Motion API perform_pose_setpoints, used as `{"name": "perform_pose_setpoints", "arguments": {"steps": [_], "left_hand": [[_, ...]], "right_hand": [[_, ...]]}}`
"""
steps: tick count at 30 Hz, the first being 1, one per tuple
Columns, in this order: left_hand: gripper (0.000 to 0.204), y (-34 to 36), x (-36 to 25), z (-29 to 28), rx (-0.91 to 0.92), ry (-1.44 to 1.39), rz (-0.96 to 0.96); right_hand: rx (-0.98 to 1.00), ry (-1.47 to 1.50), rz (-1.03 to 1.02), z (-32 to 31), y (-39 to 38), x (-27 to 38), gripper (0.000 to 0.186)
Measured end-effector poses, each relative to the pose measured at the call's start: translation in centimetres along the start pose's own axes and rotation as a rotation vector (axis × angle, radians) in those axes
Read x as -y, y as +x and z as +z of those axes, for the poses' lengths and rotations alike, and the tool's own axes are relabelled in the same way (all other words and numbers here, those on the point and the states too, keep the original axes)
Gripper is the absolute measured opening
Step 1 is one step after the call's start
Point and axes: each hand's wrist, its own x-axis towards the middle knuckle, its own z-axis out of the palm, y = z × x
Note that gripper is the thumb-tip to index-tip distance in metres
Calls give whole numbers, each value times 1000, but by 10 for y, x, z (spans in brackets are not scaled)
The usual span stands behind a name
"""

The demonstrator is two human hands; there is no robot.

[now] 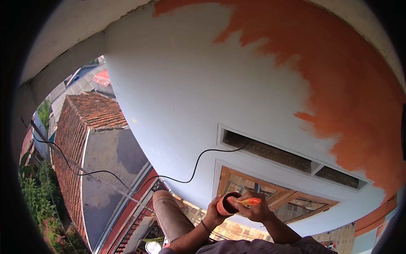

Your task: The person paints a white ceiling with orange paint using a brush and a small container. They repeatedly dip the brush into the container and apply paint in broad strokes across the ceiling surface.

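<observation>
My left hand [213, 215] is wrapped round a small reddish-brown paint cup [222, 206], tilted so that its dark mouth faces my right hand. A paintbrush with an orange-yellow handle [252, 201] is gripped in my right hand [260, 211], right at the cup's rim. Its bristles are hidden by the fingers and the cup. Ahead rises a pale wall [190, 93]. Orange paint [351, 84] covers its top and right side, with ragged brushed edges against the pale part.
A long vent opening [270, 153] lies above a wooden-framed window [277, 199]. From the vent a black cable [197, 163] runs left. My bent leg [171, 213] is beside a red railing [134, 211]. Far below left are a tiled roof [69, 139] and plants [36, 199].
</observation>
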Motion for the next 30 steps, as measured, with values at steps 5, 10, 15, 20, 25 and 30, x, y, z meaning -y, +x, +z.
{"name": "perform_pose_setpoints", "arguments": {"steps": [5,10,15,20,25,30], "left_hand": [[62,0,-1,0,-41,-9,6],[62,-1,-2,0,-50,-36,-4],[63,0,-2,-3,-24,44,37],[62,3,-1,-10,-55,37,39],[62,4,0,-12,-55,17,38],[61,4,0,-14,-55,-6,44]], "right_hand": [[-33,0,-35,2,1,-3,19],[-32,26,-11,5,2,-5,20],[-58,105,52,7,0,-7,18],[-122,81,16,6,-2,-12,17],[-91,55,29,1,-1,-12,19],[-52,74,28,4,-1,-10,18]]}}
